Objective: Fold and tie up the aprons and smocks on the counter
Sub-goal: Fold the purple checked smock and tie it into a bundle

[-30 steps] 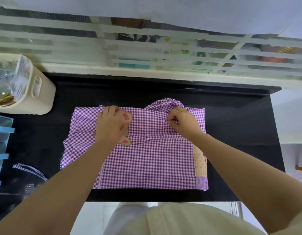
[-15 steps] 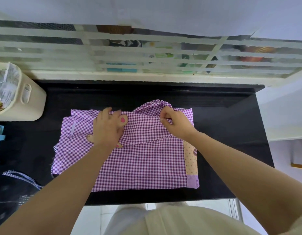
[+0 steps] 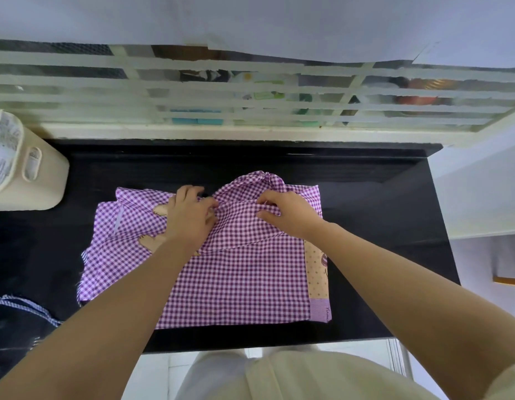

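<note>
Left hand (image 3: pixel 189 219) and right hand (image 3: pixel 289 216) sat side by side at frame centre, fingers curled, pinching the upper fold of the gingham smock (image 3: pixel 239 281); its bulk lay lower in frame.

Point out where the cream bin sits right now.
In the head view, the cream bin stands at the far left on the black counter, left of the purple checked garment.

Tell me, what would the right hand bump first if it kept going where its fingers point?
The right hand would likely meet the left hand, just past the smock bunched between them.
</note>
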`<move>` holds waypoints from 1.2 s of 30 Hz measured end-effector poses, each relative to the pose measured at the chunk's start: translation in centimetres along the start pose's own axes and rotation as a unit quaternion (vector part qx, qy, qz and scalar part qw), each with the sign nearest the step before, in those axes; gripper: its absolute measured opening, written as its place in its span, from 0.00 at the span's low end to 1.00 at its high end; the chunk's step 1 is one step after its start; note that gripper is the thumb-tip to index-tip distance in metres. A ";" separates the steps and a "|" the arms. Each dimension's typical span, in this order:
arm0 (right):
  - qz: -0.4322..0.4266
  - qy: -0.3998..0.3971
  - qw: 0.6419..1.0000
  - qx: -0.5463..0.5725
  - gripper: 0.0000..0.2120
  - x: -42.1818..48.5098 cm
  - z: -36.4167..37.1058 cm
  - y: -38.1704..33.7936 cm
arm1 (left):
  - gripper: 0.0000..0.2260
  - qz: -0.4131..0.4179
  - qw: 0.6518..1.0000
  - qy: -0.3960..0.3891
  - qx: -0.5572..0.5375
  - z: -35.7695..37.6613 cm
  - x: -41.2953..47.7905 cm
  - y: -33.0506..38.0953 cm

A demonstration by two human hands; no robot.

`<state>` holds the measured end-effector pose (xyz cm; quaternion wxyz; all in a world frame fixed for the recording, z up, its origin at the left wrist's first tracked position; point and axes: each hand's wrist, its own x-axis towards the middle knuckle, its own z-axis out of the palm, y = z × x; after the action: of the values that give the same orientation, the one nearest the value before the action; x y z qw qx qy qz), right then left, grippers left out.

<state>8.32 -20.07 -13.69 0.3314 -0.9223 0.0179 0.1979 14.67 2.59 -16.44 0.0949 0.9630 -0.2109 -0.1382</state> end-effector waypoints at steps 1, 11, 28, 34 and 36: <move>-0.002 0.002 1.000 -0.011 0.13 0.1 0.0 -0.2 | 0.10 -0.006 1.000 0.012 0.001 0.0 0.0 0.0; -0.038 -0.031 0.998 -0.030 0.14 2.5 0.2 -2.8 | 0.09 -0.001 0.994 0.078 -0.076 -1.7 -1.0 -1.2; -0.008 -0.029 0.997 -0.077 0.16 4.2 3.0 -7.2 | 0.35 -0.445 0.883 0.018 -0.151 -1.2 -4.2 -8.1; -0.016 0.015 0.997 -0.072 0.12 4.8 4.2 -8.4 | 0.24 -0.415 0.879 0.042 -0.230 -0.9 -4.3 -10.9; -0.014 0.021 0.997 -0.068 0.13 4.9 4.4 -8.7 | 0.20 -0.398 0.872 0.084 -0.271 -1.2 -4.7 -11.3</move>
<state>12.71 -10.14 -13.36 0.2706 -0.9468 -0.0010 0.1743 15.24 14.85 -16.96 0.3061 0.9101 0.2448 -0.1348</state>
